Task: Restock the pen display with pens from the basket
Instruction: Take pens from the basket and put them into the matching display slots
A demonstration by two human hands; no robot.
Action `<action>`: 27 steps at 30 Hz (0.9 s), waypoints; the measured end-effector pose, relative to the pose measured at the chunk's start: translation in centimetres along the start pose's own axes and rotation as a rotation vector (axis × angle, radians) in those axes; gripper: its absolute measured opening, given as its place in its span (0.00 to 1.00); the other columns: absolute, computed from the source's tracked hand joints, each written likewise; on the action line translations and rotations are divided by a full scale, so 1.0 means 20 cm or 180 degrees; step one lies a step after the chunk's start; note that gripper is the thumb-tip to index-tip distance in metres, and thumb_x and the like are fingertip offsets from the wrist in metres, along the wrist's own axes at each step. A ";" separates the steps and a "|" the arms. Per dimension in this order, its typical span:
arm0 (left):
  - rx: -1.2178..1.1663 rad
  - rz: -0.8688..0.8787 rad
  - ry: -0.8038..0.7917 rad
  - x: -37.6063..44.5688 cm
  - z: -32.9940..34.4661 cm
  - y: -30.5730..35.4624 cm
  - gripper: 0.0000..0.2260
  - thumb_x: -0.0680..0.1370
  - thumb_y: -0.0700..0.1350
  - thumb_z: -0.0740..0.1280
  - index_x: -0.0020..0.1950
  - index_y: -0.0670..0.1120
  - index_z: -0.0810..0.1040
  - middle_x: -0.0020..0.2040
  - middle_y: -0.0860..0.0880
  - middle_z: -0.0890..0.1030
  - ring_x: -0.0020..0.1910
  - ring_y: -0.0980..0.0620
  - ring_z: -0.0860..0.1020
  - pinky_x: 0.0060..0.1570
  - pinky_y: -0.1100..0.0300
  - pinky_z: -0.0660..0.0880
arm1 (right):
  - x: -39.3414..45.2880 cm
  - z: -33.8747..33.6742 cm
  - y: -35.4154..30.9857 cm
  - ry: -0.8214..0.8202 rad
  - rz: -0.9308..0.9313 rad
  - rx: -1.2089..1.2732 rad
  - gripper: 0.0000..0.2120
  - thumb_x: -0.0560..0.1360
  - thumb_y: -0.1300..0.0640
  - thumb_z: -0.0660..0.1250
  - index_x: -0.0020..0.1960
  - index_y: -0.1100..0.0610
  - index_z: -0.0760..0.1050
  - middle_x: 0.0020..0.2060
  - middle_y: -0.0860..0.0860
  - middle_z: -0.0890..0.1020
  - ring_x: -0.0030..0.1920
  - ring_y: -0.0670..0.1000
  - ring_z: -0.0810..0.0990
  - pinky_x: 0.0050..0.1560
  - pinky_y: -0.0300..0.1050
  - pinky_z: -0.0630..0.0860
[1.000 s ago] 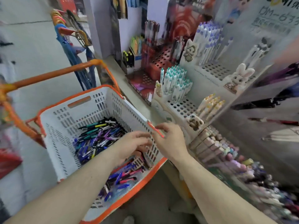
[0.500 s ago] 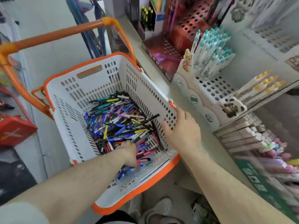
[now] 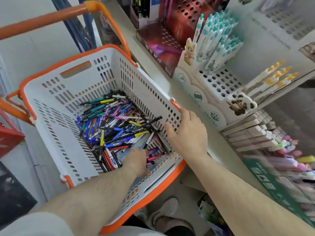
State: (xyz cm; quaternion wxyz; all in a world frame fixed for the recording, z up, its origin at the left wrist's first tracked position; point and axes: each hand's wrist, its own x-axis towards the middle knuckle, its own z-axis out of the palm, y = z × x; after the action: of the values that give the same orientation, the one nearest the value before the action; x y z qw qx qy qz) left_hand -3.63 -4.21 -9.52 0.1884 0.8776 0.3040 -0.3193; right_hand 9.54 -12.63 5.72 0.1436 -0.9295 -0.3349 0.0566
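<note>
A white basket point(image 3: 51, 106) with an orange rim holds a heap of mixed pens point(image 3: 112, 126) in blue, black, purple and yellow. My left hand point(image 3: 136, 159) reaches down into the near end of the heap, fingers among the pens; its grip is blurred. My right hand point(image 3: 187, 132) grips the basket's right rim, thumb inside the wall. To the right stands the white pen display point(image 3: 219, 82) with rows of holes, teal-capped pens point(image 3: 219, 36) at its back and yellow-capped pens point(image 3: 272, 77) at its right.
An orange handle point(image 3: 51, 19) arches over the basket's far end. A red holed display point(image 3: 179, 19) stands behind the white one. Boxed pens and pastel pens point(image 3: 265, 138) fill the lower shelf at right. My shoe point(image 3: 165, 208) shows below the basket.
The view has tilted down onto the basket. My left hand went from the rim down into the pens. My right hand stays on the right rim.
</note>
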 end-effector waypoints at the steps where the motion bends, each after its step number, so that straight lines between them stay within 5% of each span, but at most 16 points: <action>1: 0.0000 0.0029 -0.0077 0.01 -0.01 -0.01 0.30 0.70 0.62 0.72 0.63 0.44 0.71 0.58 0.44 0.77 0.55 0.46 0.77 0.50 0.54 0.77 | 0.00 0.00 0.00 -0.0013 0.0001 -0.0019 0.24 0.78 0.42 0.62 0.68 0.55 0.70 0.58 0.53 0.78 0.58 0.56 0.76 0.56 0.51 0.72; 4: 0.0061 0.0136 -0.0325 0.01 -0.04 -0.02 0.27 0.71 0.62 0.72 0.57 0.43 0.74 0.52 0.45 0.80 0.49 0.47 0.79 0.49 0.52 0.79 | -0.01 0.00 0.00 -0.0060 0.0008 -0.0033 0.24 0.78 0.42 0.61 0.68 0.55 0.69 0.59 0.52 0.77 0.59 0.55 0.76 0.56 0.51 0.72; 13: -0.0485 0.0260 -0.0611 -0.03 -0.02 -0.10 0.32 0.70 0.57 0.76 0.68 0.45 0.69 0.62 0.47 0.77 0.58 0.47 0.76 0.56 0.55 0.75 | -0.01 -0.01 0.00 -0.0156 0.0032 -0.0003 0.24 0.79 0.42 0.58 0.70 0.54 0.68 0.62 0.52 0.76 0.61 0.55 0.74 0.59 0.52 0.71; 16: -0.0904 0.0224 -0.0654 -0.02 -0.06 -0.13 0.27 0.69 0.58 0.77 0.60 0.47 0.73 0.52 0.49 0.78 0.50 0.50 0.77 0.48 0.57 0.74 | -0.01 -0.01 0.00 -0.0136 0.0026 0.0003 0.23 0.80 0.42 0.58 0.70 0.54 0.68 0.62 0.53 0.77 0.61 0.55 0.74 0.59 0.52 0.71; 22: -0.2400 0.0039 0.0009 -0.05 -0.19 -0.16 0.12 0.72 0.47 0.75 0.41 0.47 0.72 0.36 0.49 0.75 0.32 0.52 0.73 0.33 0.59 0.68 | -0.01 0.00 0.01 -0.0143 0.0009 0.0031 0.22 0.81 0.43 0.56 0.69 0.55 0.68 0.61 0.53 0.77 0.59 0.55 0.75 0.58 0.52 0.71; 27: -0.3407 -0.0217 0.0379 -0.09 -0.30 -0.22 0.10 0.73 0.44 0.75 0.44 0.45 0.75 0.38 0.46 0.77 0.36 0.49 0.76 0.39 0.56 0.72 | -0.01 0.00 0.00 -0.0177 0.0030 0.0025 0.22 0.81 0.42 0.55 0.69 0.55 0.68 0.62 0.53 0.77 0.60 0.56 0.75 0.59 0.53 0.71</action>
State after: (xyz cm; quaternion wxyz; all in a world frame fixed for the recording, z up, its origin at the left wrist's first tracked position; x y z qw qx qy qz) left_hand -5.00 1.43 -4.56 0.5812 0.6651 0.4627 -0.0754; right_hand 9.39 -12.85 5.73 0.1377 -0.9286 -0.3341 0.0844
